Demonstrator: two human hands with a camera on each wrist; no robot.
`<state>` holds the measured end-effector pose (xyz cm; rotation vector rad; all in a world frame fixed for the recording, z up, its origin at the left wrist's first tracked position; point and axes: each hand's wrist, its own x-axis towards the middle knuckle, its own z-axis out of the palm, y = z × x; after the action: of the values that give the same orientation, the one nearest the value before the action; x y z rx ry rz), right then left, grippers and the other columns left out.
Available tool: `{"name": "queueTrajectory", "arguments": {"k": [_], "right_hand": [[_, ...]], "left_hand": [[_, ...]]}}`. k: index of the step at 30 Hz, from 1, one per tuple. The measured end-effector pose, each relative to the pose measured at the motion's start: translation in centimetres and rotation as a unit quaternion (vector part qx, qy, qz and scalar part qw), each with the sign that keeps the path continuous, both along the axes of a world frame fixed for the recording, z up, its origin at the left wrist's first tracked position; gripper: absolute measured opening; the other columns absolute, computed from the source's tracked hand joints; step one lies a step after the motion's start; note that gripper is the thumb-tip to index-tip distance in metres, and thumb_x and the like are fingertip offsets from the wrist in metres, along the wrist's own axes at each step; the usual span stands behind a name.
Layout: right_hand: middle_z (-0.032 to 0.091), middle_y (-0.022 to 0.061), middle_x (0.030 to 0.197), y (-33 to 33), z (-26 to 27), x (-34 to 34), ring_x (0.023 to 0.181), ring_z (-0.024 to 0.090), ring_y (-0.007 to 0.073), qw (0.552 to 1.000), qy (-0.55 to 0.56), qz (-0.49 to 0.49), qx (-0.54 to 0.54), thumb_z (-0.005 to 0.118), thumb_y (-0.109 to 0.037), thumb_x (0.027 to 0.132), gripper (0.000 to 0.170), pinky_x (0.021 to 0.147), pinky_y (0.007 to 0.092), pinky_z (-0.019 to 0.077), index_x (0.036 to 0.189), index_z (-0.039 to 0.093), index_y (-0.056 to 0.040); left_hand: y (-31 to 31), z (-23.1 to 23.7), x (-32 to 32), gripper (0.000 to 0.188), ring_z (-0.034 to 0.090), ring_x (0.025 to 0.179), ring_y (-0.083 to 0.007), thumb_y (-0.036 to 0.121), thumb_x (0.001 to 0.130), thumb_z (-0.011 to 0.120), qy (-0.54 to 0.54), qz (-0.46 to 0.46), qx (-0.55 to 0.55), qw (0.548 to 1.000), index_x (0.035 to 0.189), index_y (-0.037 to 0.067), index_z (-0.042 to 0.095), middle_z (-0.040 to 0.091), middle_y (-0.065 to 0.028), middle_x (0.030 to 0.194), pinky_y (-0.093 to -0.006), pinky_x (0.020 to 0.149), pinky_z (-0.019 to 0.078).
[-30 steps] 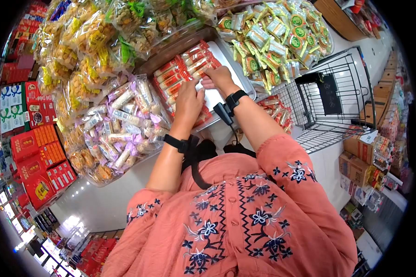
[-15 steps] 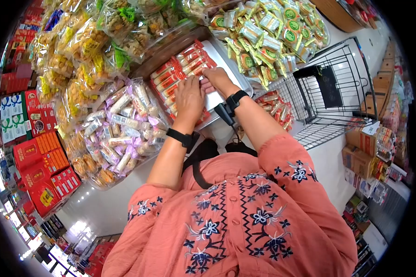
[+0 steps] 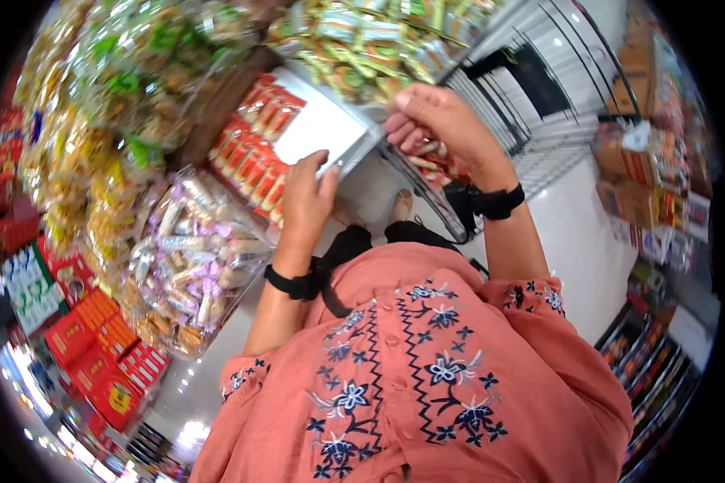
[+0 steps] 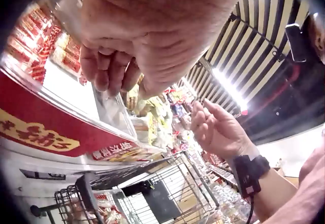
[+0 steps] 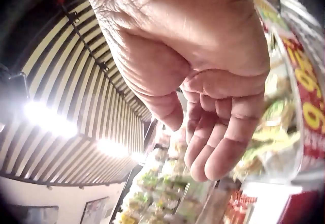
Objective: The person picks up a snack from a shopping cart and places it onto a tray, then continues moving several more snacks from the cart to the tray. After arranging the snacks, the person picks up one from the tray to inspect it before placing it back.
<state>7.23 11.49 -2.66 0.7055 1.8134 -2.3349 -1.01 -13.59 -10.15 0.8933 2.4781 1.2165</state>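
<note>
Red-and-white wrapped snack packets [image 3: 250, 173] lie in rows in a tray [image 3: 322, 121] whose white bottom shows bare on the right. Over the tray's near edge, my left hand [image 3: 304, 193] hangs with fingers loosely bent. Nothing shows in its fingers in the left wrist view. My right hand [image 3: 447, 121] is raised to the right of the tray, beside the shopping cart [image 3: 552, 149]. Its fingers [image 5: 218, 142] curl loosely around a bare palm in the right wrist view. More red packets [image 3: 435, 165] sit below that hand, partly hidden by it.
Purple-wrapped snack sticks [image 3: 193, 249] fill a bin left of the tray. Bags of yellow snacks [image 3: 97, 193] are heaped farther left, with green-labelled bags [image 3: 129, 72] behind. Green-and-yellow packets [image 3: 362, 40] are piled beyond the tray. Red boxes [image 3: 105, 354] stand lower left.
My hands have parted. The right hand has lifted off the tray and moved right toward the cart; the left has drawn back slightly. The head view has shifted, with the tray now farther left.
</note>
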Motion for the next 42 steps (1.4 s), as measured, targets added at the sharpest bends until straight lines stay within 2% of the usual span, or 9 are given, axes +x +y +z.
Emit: {"name": "queueTrajectory", "arguments": {"k": [9,10,11,15,18,24,32,38,42], "right_hand": [[0.066,0.0091,0.086,11.3,-10.4,12.8,0.074,0.065,0.0161,0.937,-0.039,-0.348,0.018,0.06,-0.021,0.096,0.018,0.065,0.0289,0.0565,0.098,0.059,-0.0025],[0.066,0.0087,0.085,11.8,-12.7,14.1,0.073,0.065,0.0159,0.934,-0.055,-0.353,0.007,0.061,-0.02,0.095,0.018,0.064,0.029,0.0563,0.098,0.059,-0.0027],[0.066,0.0084,0.085,12.2,-15.1,15.3,0.072,0.064,0.0157,0.931,-0.072,-0.358,-0.006,0.061,-0.019,0.094,0.017,0.062,0.029,0.0561,0.098,0.059,-0.0028],[0.065,0.0081,0.083,10.4,-22.7,18.4,0.068,0.065,0.0174,0.906,-0.176,-0.385,-0.021,0.064,-0.017,0.088,0.019,0.054,0.0313,0.055,0.101,0.058,-0.0038],[0.066,0.0087,0.086,8.8,-27.7,19.6,0.066,0.066,0.0179,0.895,-0.301,-0.322,0.062,0.066,-0.016,0.085,0.028,0.051,0.0336,0.0541,0.11,0.058,-0.005],[0.069,0.0168,0.103,7.0,-36.2,21.1,0.083,0.071,0.0274,0.872,-0.347,-0.24,0.249,0.067,-0.015,0.083,0.055,0.057,0.0381,0.0562,0.135,0.052,-0.0072],[0.067,0.0208,0.11,7.5,-29.5,18.5,0.085,0.07,0.0293,0.897,-0.393,-0.185,0.084,0.069,-0.018,0.088,0.066,0.064,0.04,0.0581,0.146,0.039,-0.0058],[0.068,0.0135,0.099,6.7,-39.6,21.8,0.065,0.066,0.0187,0.922,-0.286,-0.21,0.157,0.066,-0.016,0.086,0.047,0.057,0.0337,0.0549,0.128,0.053,-0.0008],[0.067,0.0105,0.081,7.0,-36.5,22.5,0.061,0.065,0.0173,0.918,-0.276,-0.253,0.129,0.064,-0.013,0.086,0.019,0.052,0.0336,0.0519,0.096,0.064,0.0029]], "left_hand": [[4.5,0.8,2.6,0.025,0.063,0.095,-0.0273,0.017,0.097,0.061,-0.088,-0.074,0.009,0.993,0.115,0.001,0.064,0.067,-0.0154,0.101,-0.0359,0.081,0.0506],[4.9,0.8,3.0,0.025,0.063,0.095,-0.0266,0.017,0.097,0.06,-0.112,-0.074,0.005,0.991,0.115,0.001,0.064,0.067,-0.0152,0.101,-0.0354,0.08,0.0507],[5.2,0.6,3.3,0.024,0.06,0.094,-0.0127,0.015,0.1,0.059,-0.115,-0.085,-0.007,0.99,0.116,-0.002,0.063,0.067,-0.0071,0.103,-0.0262,0.084,0.0483],[7.1,1.1,5.0,0.026,0.06,0.096,-0.0128,0.016,0.1,0.059,-0.2,-0.093,-0.037,0.975,0.118,-0.003,0.062,0.067,-0.0076,0.105,-0.0265,0.085,0.0485],[7.8,-0.1,5.8,0.026,0.06,0.097,-0.0126,0.016,0.1,0.059,-0.208,-0.114,-0.047,0.97,0.118,-0.003,0.062,0.066,-0.0079,0.107,-0.0265,0.085,0.0487],[9.9,-0.6,7.6,0.026,0.064,0.087,-0.0169,0.018,0.099,0.06,-0.204,-0.119,-0.065,0.97,0.115,-0.002,0.063,0.068,-0.0121,0.098,-0.0298,0.078,0.0512],[11.8,-3.3,9.2,0.029,0.06,0.097,-0.0122,0.021,0.1,0.058,-0.303,-0.141,-0.124,0.934,0.117,-0.002,0.063,0.067,-0.0063,0.104,-0.027,0.087,0.0472],[12.0,-4.6,10.3,0.027,0.063,0.09,-0.0138,0.02,0.099,0.061,-0.257,-0.168,-0.109,0.946,0.116,-0.001,0.063,0.069,-0.0081,0.098,-0.029,0.083,0.0505],[11.9,-5.3,10.3,0.026,0.063,0.09,-0.0138,0.02,0.099,0.06,-0.283,-0.166,-0.115,0.938,0.115,-0.001,0.063,0.069,-0.0085,0.098,-0.0293,0.082,0.0507]]}}
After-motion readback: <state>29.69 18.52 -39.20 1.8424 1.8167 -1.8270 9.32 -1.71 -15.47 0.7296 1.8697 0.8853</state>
